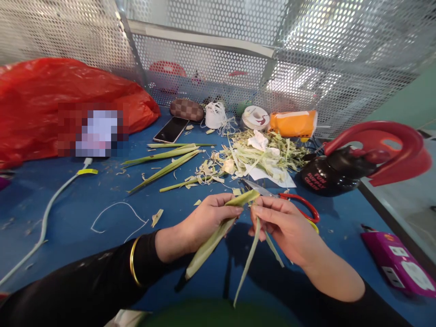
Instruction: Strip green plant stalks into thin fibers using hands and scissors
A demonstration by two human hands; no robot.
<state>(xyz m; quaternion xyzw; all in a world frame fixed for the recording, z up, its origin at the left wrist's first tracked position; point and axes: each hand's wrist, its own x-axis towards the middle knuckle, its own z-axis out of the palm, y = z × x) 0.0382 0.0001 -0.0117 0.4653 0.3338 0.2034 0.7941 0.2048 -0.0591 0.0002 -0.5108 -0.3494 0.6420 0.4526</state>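
My left hand [213,217] is closed around a long pale green leaf [208,249], folded lengthwise. Its narrow end points down toward me, and its upper end sticks out past my thumb. Close by on the right, my right hand [284,222] pinches thin leaf strips [251,265] that dangle below the fingers. The fingertips meet near the leaf's upper end; whether they touch it is hard to make out. Just behind the right hand lie scissors [314,205] with red handles, partly covered by it. Several more long leaves [166,169] rest farther back on the blue table [112,254].
Trimmed scraps [238,156] are heaped at the back centre. Behind them stand white string [215,116], a tape roll [255,118] and an orange packet [293,123]. A black bottle [335,172] and purple power strip [397,261] sit right; a red bag [44,91], phone [171,130] and cable [47,209] left.
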